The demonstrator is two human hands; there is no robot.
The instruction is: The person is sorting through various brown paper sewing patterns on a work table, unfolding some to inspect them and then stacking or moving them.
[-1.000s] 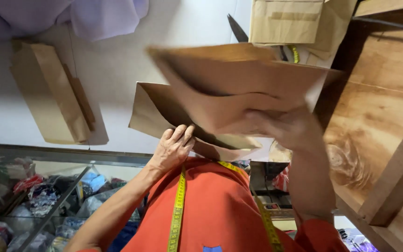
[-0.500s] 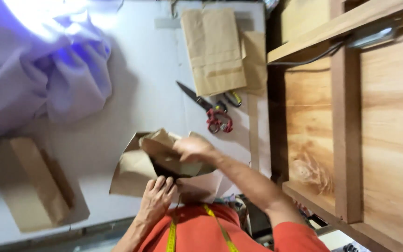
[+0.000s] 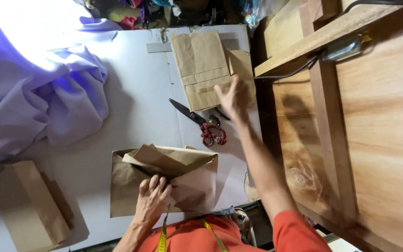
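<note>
Since half a second ago, the right hand [image 3: 232, 98] has been lifted off the folded brown paper piece [image 3: 164, 179] near the body and carried out to the far side of the worktop [image 3: 136, 102], where it is now seen over the flat paper bags [image 3: 206, 67], just beyond the scissors [image 3: 201, 122]. That hand is held open, fingers spread and slightly blurred, nothing gripped; whether the bags are touched cannot be told. The right arm is stretched long and nearly straight from an orange sleeve. The left hand [image 3: 151, 198] has been kept where it was, laid flat with fingers extended on the lower part of the folded paper piece, pressing it to the worktop rather than gripping it. The paper piece lies near the front edge of the white worktop, its upper flaps creased and raised. A yellow measuring tape [image 3: 163, 233] is draped at the neck. Lilac cloth [image 3: 38, 93] is heaped at the left, another brown bag [image 3: 29, 205] lies at the lower left corner, and wooden shelving [image 3: 360, 140] is set along the right.
</note>
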